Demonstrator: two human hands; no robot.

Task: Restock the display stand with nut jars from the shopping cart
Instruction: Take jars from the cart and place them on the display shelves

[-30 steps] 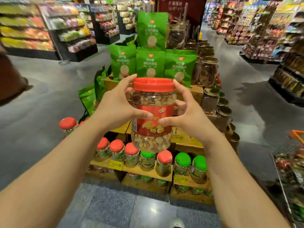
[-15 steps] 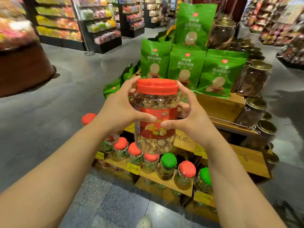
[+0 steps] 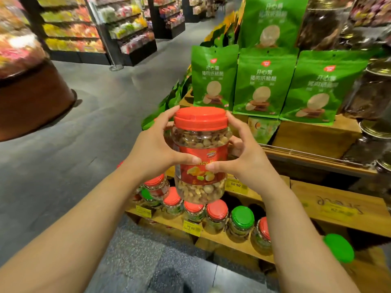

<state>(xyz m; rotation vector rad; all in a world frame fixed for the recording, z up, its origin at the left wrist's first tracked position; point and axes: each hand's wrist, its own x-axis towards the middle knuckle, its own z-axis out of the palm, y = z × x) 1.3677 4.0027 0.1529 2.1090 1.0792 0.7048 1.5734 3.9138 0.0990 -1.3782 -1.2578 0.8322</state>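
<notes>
A clear nut jar [image 3: 201, 153] with a red lid and red label hangs upright in front of me, over the left corner of the wooden display stand [image 3: 336, 206]. My left hand [image 3: 156, 149] grips its left side, thumb across the label. My right hand [image 3: 247, 153] grips its right side the same way, fingers wrapped behind. Below the jar, a row of small jars with red lids [image 3: 216, 210] and green lids [image 3: 242, 217] stands on the stand's lowest tier. The shopping cart is out of view.
Green snack bags [image 3: 264, 81] stand on the upper tier, with dark glass jars [image 3: 372, 92] to their right. Yellow price tags [image 3: 191, 228] line the tier edges. Grey floor [image 3: 63, 166] spreads to the left, with a round brown display [image 3: 27, 98] and candy shelves [image 3: 127, 28] beyond.
I have come closer to the stand and further to its left corner, so it fills more of the view. Both hands keep the same grip on the jar. The cart has left the view.
</notes>
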